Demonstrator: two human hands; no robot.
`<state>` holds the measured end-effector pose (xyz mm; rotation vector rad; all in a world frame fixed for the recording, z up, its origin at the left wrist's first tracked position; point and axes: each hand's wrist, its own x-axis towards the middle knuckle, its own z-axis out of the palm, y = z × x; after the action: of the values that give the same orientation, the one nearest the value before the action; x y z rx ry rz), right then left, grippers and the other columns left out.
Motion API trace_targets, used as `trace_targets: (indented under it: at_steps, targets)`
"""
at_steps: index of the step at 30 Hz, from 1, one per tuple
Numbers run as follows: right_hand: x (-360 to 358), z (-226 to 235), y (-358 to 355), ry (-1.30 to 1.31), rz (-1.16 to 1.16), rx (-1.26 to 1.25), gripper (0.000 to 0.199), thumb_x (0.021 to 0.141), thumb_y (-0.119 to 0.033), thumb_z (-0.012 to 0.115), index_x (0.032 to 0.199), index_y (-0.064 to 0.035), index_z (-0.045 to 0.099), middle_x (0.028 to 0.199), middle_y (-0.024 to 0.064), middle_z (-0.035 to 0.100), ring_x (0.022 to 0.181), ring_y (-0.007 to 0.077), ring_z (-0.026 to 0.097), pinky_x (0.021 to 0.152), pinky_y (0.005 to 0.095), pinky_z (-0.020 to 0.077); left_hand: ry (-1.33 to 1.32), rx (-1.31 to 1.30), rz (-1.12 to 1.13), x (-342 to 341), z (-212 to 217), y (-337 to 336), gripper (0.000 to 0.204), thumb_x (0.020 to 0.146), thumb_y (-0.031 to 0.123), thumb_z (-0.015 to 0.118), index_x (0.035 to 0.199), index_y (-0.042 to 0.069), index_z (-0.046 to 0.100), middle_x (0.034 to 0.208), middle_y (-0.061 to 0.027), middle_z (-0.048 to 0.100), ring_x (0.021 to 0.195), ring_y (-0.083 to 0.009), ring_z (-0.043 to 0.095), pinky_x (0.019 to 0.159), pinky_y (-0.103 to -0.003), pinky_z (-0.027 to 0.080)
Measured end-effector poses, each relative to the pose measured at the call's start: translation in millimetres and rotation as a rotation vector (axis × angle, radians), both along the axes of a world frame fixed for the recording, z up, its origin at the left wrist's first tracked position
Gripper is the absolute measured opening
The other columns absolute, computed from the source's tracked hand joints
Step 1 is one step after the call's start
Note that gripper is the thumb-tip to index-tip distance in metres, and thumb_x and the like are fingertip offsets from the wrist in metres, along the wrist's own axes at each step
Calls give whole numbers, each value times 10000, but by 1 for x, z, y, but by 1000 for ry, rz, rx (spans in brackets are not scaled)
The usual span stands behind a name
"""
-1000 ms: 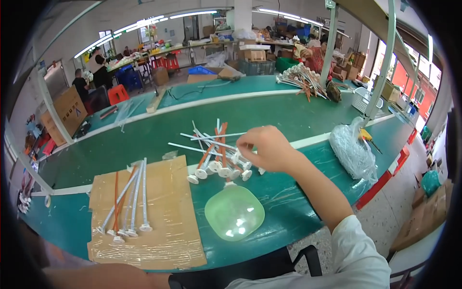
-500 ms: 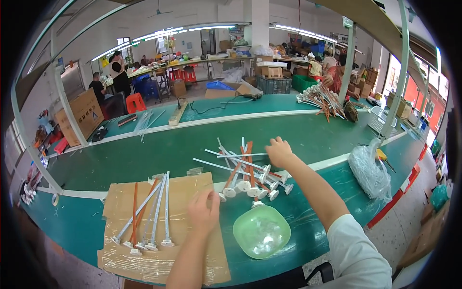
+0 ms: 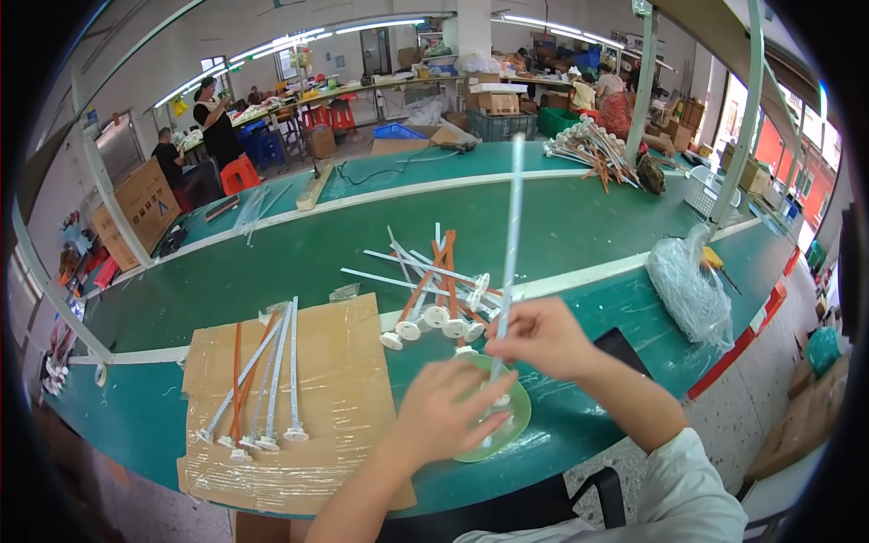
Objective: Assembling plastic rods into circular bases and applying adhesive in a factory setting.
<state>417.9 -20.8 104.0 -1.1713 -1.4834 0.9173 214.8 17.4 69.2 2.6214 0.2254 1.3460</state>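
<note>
1. Your left hand [image 3: 448, 407] sits low in the middle of the frame, fingers curled over the green balloon [image 3: 507, 421]. It grips the balloon where the bottom of the stick meets it.
2. The balloon is pale, see-through green and looks slack, lying flat on the green table [image 3: 579, 226] under your left hand.
3. Your right hand [image 3: 534, 335] is just above and right of the left, fingers pinched shut round the lower part of the white stick [image 3: 511, 244].
4. The stick is thin, straight and translucent white. It stands nearly upright from the balloon, rising to the upper middle of the frame.
5. Left of your hands lies a brown cardboard sheet [image 3: 344, 380] under clear film, with a row of finished sticks [image 3: 267, 380], white and orange, each ending in a small white cup.
6. Just behind your right hand is a loose pile of sticks [image 3: 434, 281], white and orange, crossing one another.
7. At the right, a crumpled clear plastic bag [image 3: 692, 290] rests on the table.
8. Further back, at the upper right, another bundle of sticks [image 3: 593, 149] lies on the far table.
</note>
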Motion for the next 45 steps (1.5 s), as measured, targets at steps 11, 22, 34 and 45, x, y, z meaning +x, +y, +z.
trace_targets:
  at_steps: [11,22,34,45]
  targets:
    - [-25,-46,-33,-452,-179,595,261,744,-72,786,959,-10,653,882,114,676,747,190,660,619,289,532,-70,-343,107,1,-38,-5,480,814,7,693,1265,-79,553,842,-145,675,684,-308,633,660,-359,512]
    - [-28,-61,-25,-324,-157,568,249,679,-50,782,894,-3,666,839,94,689,667,180,697,582,257,557,33,-130,57,0,-43,-4,629,661,-31,698,1273,-78,561,780,-122,640,634,-271,604,646,-365,485]
    - [-23,-54,-22,-309,-94,544,123,780,-61,750,882,-32,689,828,101,697,691,225,690,616,297,545,74,-261,63,-4,-40,-4,472,779,-6,693,1233,-47,575,843,-167,678,688,-305,639,700,-375,490]
    - [-21,-67,-18,-600,-97,338,204,791,-176,741,921,-38,664,856,83,651,797,253,663,666,371,545,112,-139,312,-11,-49,19,386,844,-3,658,1221,-5,576,934,-151,702,817,-301,683,748,-366,515]
